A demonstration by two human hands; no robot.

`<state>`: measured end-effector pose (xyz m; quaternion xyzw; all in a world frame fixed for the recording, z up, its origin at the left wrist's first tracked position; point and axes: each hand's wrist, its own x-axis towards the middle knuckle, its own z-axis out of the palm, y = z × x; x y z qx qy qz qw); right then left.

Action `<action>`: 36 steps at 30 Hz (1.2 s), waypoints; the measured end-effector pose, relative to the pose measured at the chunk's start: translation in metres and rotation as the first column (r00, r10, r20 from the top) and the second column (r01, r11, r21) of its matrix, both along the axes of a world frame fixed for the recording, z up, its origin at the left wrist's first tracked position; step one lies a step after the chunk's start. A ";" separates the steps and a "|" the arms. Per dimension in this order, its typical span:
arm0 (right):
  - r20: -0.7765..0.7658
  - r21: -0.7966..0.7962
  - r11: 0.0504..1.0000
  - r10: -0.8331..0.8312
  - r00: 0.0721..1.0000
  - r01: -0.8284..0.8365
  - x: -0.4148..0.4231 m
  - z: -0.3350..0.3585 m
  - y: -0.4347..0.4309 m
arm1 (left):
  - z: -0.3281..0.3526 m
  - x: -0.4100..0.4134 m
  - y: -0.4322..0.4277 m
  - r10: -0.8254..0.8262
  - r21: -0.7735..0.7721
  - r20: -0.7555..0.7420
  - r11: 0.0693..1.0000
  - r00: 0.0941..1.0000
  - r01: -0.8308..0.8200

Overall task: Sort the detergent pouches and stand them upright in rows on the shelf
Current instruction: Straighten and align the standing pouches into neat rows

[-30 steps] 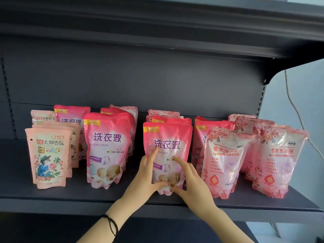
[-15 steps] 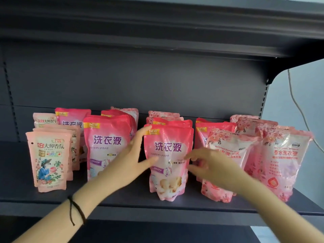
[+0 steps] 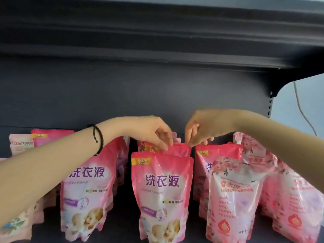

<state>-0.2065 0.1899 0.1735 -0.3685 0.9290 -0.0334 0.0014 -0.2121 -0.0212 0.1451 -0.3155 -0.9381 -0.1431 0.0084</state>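
Pink detergent pouches stand upright in rows on a dark shelf [image 3: 121, 223]. The front middle pouch [image 3: 162, 195] shows purple characters and a baby picture. Directly behind it stands a second pink pouch [image 3: 177, 150], only its top edge visible. My left hand [image 3: 154, 132] pinches that top edge on the left and my right hand [image 3: 201, 130] pinches it on the right. A matching pouch [image 3: 87, 188] stands to the left, partly hidden by my left forearm. Flowered pale-pink pouches [image 3: 233, 199] fill the right.
Peach pouches [image 3: 21, 143] stand at the far left. The dark back panel [image 3: 122, 95] and the upper shelf [image 3: 157, 32] close in above. The shelf's right bracket [image 3: 270, 102] borders a pale wall with a hanging cable [image 3: 301, 109].
Both hands rose from the front middle pouch's sides and reached back to the top edge of the pouch behind it. The camera moved closer to the shelf.
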 end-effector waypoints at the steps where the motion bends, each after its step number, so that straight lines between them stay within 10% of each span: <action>1: 0.022 0.024 1.000 0.010 1.000 -0.011 -0.006 -0.002 -0.001 | -0.002 -0.006 0.002 -0.003 0.004 0.032 1.000 0.999 0.003; 12: 0.189 0.057 0.995 0.075 0.979 -0.087 -0.037 -0.047 -0.009 | 0.000 -0.016 0.000 -0.007 0.121 0.152 0.993 0.988 -0.012; 19: 0.148 -0.198 0.977 0.112 0.983 -0.081 -0.038 -0.024 -0.011 | 0.000 -0.016 0.002 -0.014 0.128 0.181 0.992 0.983 -0.009; 32: 0.316 -0.646 0.746 0.069 0.946 0.161 -0.051 -0.004 -0.002 | 0.020 -0.014 -0.011 0.137 0.574 0.038 0.807 0.990 -0.134; 36: 0.277 -0.845 0.521 0.235 0.932 0.120 -0.042 0.003 -0.018 | 0.025 -0.007 -0.019 0.163 0.776 0.023 0.619 0.986 -0.121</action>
